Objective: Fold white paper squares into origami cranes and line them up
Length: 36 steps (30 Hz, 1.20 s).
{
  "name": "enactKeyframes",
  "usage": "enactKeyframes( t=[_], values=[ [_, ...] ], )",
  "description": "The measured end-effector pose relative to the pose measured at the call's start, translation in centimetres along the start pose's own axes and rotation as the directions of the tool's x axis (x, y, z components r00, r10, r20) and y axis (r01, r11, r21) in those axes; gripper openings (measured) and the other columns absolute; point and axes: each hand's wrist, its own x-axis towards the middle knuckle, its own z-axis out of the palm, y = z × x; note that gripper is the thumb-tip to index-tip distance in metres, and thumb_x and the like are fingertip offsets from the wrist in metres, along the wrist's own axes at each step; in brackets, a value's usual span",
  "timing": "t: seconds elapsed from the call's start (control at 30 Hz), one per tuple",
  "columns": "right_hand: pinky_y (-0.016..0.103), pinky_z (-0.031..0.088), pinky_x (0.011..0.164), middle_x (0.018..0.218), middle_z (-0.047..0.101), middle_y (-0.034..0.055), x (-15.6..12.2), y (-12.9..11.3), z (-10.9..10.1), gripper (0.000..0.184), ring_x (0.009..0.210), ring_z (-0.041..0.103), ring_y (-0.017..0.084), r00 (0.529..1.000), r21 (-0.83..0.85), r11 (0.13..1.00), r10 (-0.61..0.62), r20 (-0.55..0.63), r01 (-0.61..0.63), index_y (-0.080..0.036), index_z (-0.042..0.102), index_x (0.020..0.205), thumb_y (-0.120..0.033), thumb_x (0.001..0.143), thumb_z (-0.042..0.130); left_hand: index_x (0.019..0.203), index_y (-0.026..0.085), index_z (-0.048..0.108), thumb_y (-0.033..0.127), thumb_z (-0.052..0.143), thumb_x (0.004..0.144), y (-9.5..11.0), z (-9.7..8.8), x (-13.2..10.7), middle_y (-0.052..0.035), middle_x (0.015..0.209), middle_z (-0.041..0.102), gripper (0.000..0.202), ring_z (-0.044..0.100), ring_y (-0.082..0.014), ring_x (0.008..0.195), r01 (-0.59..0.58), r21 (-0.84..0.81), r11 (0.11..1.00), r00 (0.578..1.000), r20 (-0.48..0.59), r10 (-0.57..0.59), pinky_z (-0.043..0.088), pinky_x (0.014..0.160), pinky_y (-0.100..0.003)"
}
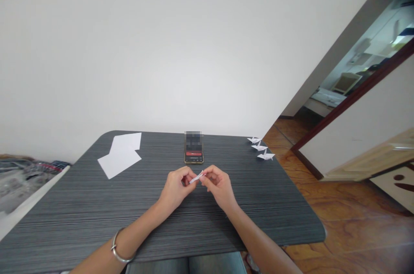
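Note:
Between my two hands is a small, narrow piece of folded white paper, held tilted above the dark table. My left hand pinches its left end between thumb and fingers. At the other end, the thumb and fingertips of my right hand are closed on it. The fingers hide part of the folds. Just beyond my hands a phone stands on the table, its screen lit and partly blurred out. Three folded white paper cranes sit in a row at the far right corner.
Sheets of white paper lie overlapping at the table's far left. The dark wood-grain table meets a white wall at its back edge. Fabric is heaped on the left; on the right are a tiled floor and a doorway.

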Motion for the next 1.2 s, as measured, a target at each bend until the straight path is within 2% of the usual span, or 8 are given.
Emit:
enactKeyframes(
  t=[0.23, 0.4, 0.5, 0.57, 0.67, 0.8, 0.97, 1.2],
  values=[
    [0.021, 0.045, 0.046, 0.073, 0.054, -0.0002, 0.1, 0.4, -0.1, 0.006, 0.062, 0.056, 0.012, 0.998, 0.037, 0.998, -0.059, 0.025, 0.058, -0.019, 0.057, 0.072, -0.025, 0.074, 0.06, 0.065, 0.016, 0.063, 0.024, 0.061, 0.069, 0.5, -0.3, 0.1, 0.0019, 0.053, 0.053, 0.009, 0.045, -0.0093, 0.048, -0.013, 0.029, 0.999, 1.0, -0.016, 0.013, 0.034, 0.048, -0.019],
    [0.022, 0.045, 0.048, 0.063, 0.056, -0.0012, 0.3, 0.2, -0.5, 0.007, 0.057, 0.054, 0.012, 0.997, 0.068, 0.996, -0.063, -0.042, 0.066, -0.018, 0.057, 0.071, -0.023, 0.077, 0.056, 0.073, 0.014, 0.063, 0.034, 0.061, 0.071, 1.0, -0.5, 0.4, -0.0026, 0.071, 0.057, 0.02, 0.051, -0.0128, 0.064, 0.028, -0.201, 0.979, 0.999, 0.044, -0.02, 0.04, 0.055, -0.021],
    [0.023, 0.046, 0.049, 0.061, 0.056, -0.001, 0.3, -0.1, -0.5, 0.009, 0.059, 0.056, 0.013, 0.995, 0.085, 0.994, -0.067, -0.07, 0.073, -0.018, 0.057, 0.072, -0.025, 0.077, 0.055, 0.075, 0.013, 0.062, 0.036, 0.055, 0.076, 1.1, -0.6, 0.6, -0.0031, 0.073, 0.058, 0.024, 0.051, -0.0124, 0.065, 0.149, -0.418, 0.896, 0.988, 0.104, -0.116, 0.042, 0.056, -0.022],
    [0.023, 0.047, 0.05, 0.062, 0.057, -0.0008, 0.4, -0.1, -0.5, 0.009, 0.06, 0.056, 0.013, 0.994, 0.089, 0.993, -0.075, -0.076, 0.081, -0.018, 0.057, 0.073, -0.026, 0.077, 0.055, 0.073, 0.012, 0.06, 0.035, 0.06, 0.072, 1.1, -0.6, 0.7, -0.0019, 0.07, 0.058, 0.023, 0.051, -0.0113, 0.063, 0.239, -0.52, 0.82, 0.97, 0.171, -0.175, 0.043, 0.057, -0.022],
    [0.023, 0.047, 0.05, 0.065, 0.058, -0.0004, 0.4, 0.0, -0.5, 0.006, 0.06, 0.056, 0.013, 0.993, 0.091, 0.992, -0.075, -0.089, 0.083, -0.019, 0.056, 0.075, -0.024, 0.077, 0.055, 0.069, 0.011, 0.058, 0.032, 0.067, 0.066, 1.0, -0.5, 0.7, -0.0015, 0.069, 0.06, 0.023, 0.053, -0.0104, 0.063, 0.349, -0.594, 0.725, 0.935, 0.271, -0.228, 0.044, 0.059, -0.022],
    [0.023, 0.047, 0.049, 0.073, 0.057, 0.0009, 0.4, 0.1, -0.5, 0.004, 0.063, 0.054, 0.013, 0.991, 0.061, 0.992, -0.107, -0.085, 0.112, -0.019, 0.056, 0.077, -0.022, 0.077, 0.054, 0.069, 0.011, 0.058, 0.027, 0.071, 0.062, 0.9, -0.5, 0.7, -0.0013, 0.067, 0.062, 0.022, 0.054, -0.0095, 0.061, 0.401, -0.628, 0.667, 0.913, 0.335, -0.234, 0.044, 0.059, -0.021],
    [0.02, 0.046, 0.046, 0.081, 0.054, 0.0019, 0.3, 0.1, -0.6, 0.006, 0.07, 0.055, 0.014, 0.991, 0.014, 0.994, -0.11, -0.075, 0.111, -0.021, 0.057, 0.082, -0.022, 0.076, 0.054, 0.07, 0.011, 0.055, 0.024, 0.073, 0.059, 0.9, -0.5, 0.8, 0.0013, 0.062, 0.06, 0.024, 0.052, -0.0073, 0.055, 0.378, -0.64, 0.669, 0.924, 0.312, -0.223, 0.042, 0.057, -0.02],
    [0.018, 0.044, 0.044, 0.08, 0.054, 0.0007, 0.2, 0.1, -0.4, 0.024, 0.064, 0.056, 0.012, 0.995, 0.123, 0.992, -0.031, -0.099, 0.043, -0.022, 0.05, 0.097, -0.024, 0.074, 0.057, 0.078, 0.012, 0.053, 0.023, 0.074, 0.058, 0.6, -0.3, 0.9, 0.0017, 0.068, 0.057, 0.03, 0.053, -0.0072, 0.056, 0.319, -0.669, 0.671, 0.948, 0.216, -0.236, 0.043, 0.056, -0.02]
  ],
)
